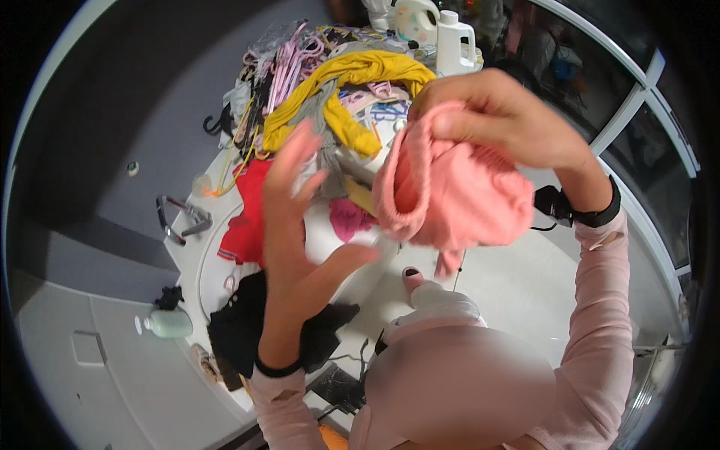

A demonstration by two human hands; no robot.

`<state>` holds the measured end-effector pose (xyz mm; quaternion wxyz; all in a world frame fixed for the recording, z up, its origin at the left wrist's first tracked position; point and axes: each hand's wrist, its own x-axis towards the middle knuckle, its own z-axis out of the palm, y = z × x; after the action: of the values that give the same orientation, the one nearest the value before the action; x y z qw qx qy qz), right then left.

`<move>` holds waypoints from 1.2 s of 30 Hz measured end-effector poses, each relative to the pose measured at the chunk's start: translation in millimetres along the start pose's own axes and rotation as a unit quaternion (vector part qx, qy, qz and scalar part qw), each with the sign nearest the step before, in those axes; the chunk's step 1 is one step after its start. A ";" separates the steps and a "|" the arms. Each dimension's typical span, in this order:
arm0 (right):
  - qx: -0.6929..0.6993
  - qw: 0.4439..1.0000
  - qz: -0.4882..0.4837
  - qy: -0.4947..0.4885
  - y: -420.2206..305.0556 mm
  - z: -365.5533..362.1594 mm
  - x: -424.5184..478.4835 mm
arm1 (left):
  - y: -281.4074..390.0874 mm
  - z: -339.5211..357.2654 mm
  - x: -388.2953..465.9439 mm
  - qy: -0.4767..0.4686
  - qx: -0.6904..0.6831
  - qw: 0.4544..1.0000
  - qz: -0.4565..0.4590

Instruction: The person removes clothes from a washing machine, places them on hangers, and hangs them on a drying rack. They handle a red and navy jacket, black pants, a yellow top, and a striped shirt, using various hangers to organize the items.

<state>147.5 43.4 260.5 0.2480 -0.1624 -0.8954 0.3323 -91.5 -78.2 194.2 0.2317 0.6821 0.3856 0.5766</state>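
Note:
My right hand [484, 118] grips the elastic waistband of a pink garment [467, 197], which hangs bunched with its opening towards the left. My left hand [298, 225] is raised apart from it, fingers spread and somewhat blurred, holding nothing. Beneath and around the left hand lie a red garment [247, 214] and a black garment [247, 315] over a white sink [211, 281]. Beyond the hands, a yellow garment [360, 67] and a grey garment [320, 112] are draped near many hangers [287, 73]. A small magenta cloth [349, 219] lies between the hands.
A white plastic jug [454, 45] and a patterned bottle [416, 22] stand at the back. A faucet [191, 219] and a pump bottle of pale green liquid [169, 324] are at the left. Glass panes with a white frame [624, 112] curve along the right.

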 end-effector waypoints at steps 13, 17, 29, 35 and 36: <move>-0.013 0.992 0.061 0.113 -57.8 105.4 -38.7 | 31.2 20.5 -84.0 -0.046 0.047 0.998 -0.007; 0.021 0.994 0.065 0.090 -74.5 99.2 -50.5 | 22.5 6.3 -102.5 -0.076 0.114 0.987 -0.088; -0.047 0.995 -0.032 0.077 -85.9 81.8 -67.1 | 38.5 1.2 -66.3 -0.184 -0.075 0.978 -0.056; 0.196 0.974 0.058 -0.101 -66.4 74.4 -100.9 | 48.0 -29.8 -35.0 -0.131 -0.151 0.979 0.047; 0.108 0.980 0.071 -0.148 -62.0 70.1 -103.0 | 55.7 -37.0 -30.7 -0.130 -0.152 0.979 0.041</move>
<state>185.9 -84.6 221.8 0.1048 -0.1472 -0.8670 0.4644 -113.9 -140.5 226.4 0.3571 0.7232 0.2317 0.5438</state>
